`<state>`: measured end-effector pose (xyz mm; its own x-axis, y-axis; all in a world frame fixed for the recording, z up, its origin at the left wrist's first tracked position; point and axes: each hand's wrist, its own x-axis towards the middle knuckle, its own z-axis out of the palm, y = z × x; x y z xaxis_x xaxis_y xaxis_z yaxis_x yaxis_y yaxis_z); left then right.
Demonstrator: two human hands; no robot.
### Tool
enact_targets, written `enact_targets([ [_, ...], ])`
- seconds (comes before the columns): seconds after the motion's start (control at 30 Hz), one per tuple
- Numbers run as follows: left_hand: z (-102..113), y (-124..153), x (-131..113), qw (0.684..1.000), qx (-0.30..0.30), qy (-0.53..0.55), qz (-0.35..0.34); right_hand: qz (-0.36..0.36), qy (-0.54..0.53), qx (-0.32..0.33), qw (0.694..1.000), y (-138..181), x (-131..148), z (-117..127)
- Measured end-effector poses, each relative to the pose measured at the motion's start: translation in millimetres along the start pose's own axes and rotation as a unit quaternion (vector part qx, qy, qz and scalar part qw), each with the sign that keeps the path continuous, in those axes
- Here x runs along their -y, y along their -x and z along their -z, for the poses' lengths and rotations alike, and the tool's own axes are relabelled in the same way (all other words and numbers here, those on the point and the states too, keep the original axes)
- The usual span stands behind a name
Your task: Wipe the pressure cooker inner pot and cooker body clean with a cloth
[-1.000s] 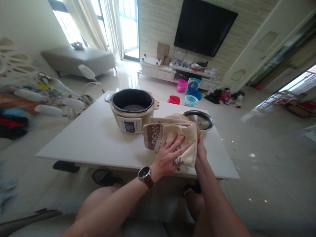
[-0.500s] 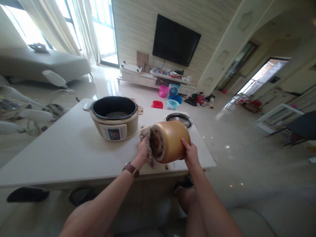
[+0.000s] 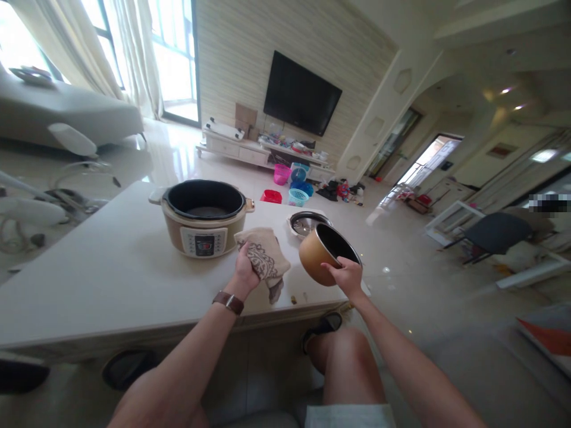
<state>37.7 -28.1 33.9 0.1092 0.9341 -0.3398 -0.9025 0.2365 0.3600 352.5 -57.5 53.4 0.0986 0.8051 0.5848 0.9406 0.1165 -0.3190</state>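
My left hand (image 3: 247, 270) grips a beige cloth (image 3: 266, 252) with a brown swirl pattern, held over the white table. My right hand (image 3: 348, 275) clasps the rim of a gold inner pot (image 3: 316, 260), thumb on the outside. The pot is tilted, its dark mouth facing up and to the right. Left of the cloth stands the cooker body (image 3: 178, 229), open at the top, with a control panel (image 3: 206, 242) on its front. Behind the gold pot lies a round lid (image 3: 307, 224) with its shiny inner side showing.
The white table (image 3: 111, 285) has its near edge just before my knees. Small brown bits (image 3: 293, 299) lie near that edge. Beyond are plastic baskets (image 3: 298, 196) on the floor, a TV cabinet (image 3: 236, 148) and a grey chair (image 3: 497, 232) at right.
The cloth has come away from the pot's bottom, with my left hand moving slightly left. My right hand has turned the pot from lying sideways to mouth upward. My view has shifted right.
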Motion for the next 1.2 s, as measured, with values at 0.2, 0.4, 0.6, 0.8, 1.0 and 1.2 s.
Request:
enact_targets([
  [0.2, -0.8, 9.2, -14.3, 0.997, -0.01, 0.075, 0.012, 0.035, 0.095, 0.033, 0.994, 12.4, -57.5, -16.5],
  [0.4, -4.2, 17.0, -18.9, 0.997, -0.021, 0.074, 0.013, 0.064, 0.137, 0.074, 0.986, 19.8, -83.3, -32.2],
  [0.6, -8.7, 22.5, -20.8, 0.997, -0.042, 0.062, 0.005, 0.072, 0.167, 0.102, 0.978, 21.4, -95.6, -42.4],
  [0.8, -8.3, 23.1, -21.9, 0.997, -0.049, 0.055, 0.0, 0.068, 0.193, 0.112, 0.972, 27.5, -106.1, -49.4],
  [1.0, -7.9, 21.6, -20.7, 0.997, -0.052, 0.048, -0.001, 0.067, 0.207, 0.112, 0.97, 33.0, -115.6, -52.9],
  [1.2, -8.8, 23.5, -20.2, 0.997, -0.06, 0.038, 0.005, 0.076, 0.213, 0.103, 0.969, 35.2, -120.0, -54.6],
])
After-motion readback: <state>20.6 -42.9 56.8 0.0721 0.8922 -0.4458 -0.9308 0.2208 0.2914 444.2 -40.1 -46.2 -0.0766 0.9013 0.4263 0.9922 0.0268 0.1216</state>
